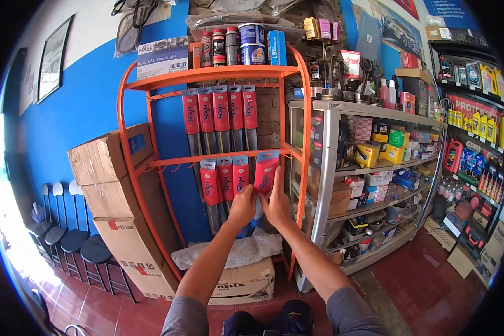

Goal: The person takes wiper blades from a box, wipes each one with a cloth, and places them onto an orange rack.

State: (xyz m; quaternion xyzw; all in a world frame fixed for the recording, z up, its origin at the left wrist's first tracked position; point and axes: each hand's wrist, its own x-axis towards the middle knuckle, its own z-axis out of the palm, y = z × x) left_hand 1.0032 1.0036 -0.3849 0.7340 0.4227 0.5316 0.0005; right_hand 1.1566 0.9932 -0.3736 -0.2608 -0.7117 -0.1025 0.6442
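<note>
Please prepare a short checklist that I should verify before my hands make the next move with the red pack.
1. Right hand on the pack: ok, at its right edge.
2. Left hand grip: cannot tell, its fingers are mostly hidden.
3. Pack facing you: ok, printed front visible, leaning slightly right.
4. Pack free of any hook: cannot tell, the area behind it is hidden.
5. Upper packs hanging: ok, five side by side.
6. Bubble wrap below: ok, lying on the box.
</note>
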